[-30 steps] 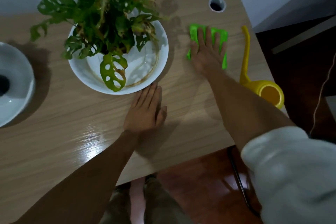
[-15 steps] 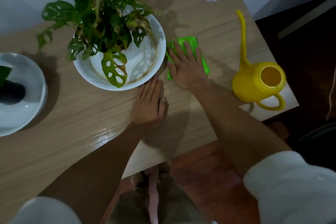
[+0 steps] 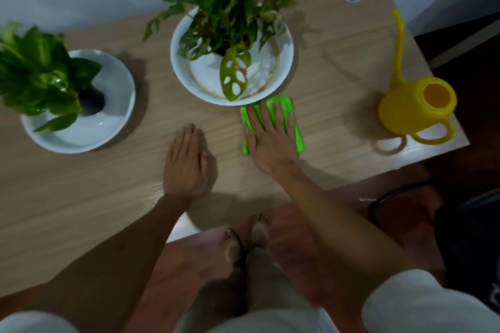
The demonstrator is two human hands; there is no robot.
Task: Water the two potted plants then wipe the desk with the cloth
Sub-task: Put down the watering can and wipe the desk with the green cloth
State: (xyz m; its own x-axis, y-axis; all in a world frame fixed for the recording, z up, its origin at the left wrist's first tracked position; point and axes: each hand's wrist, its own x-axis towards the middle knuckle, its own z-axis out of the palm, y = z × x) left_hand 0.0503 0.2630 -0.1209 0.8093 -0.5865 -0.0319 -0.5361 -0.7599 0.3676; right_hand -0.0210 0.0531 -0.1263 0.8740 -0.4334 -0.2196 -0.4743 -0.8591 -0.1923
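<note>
Since the earlier frame, your right hand has drawn the green cloth back from the far desk area to just beside the white bowl of the holed-leaf plant. Watering appears done: the yellow watering can stands aside. Wiping is underway; the left half looks unwiped. Your right palm presses flat on the cloth, fingers spread. Your left hand rests flat, holding nothing.

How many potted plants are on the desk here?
2. One plant sits in a white dish at the desk's left end; the holey-leaved plant stands in a white dish at centre back. None seems hidden.
</note>
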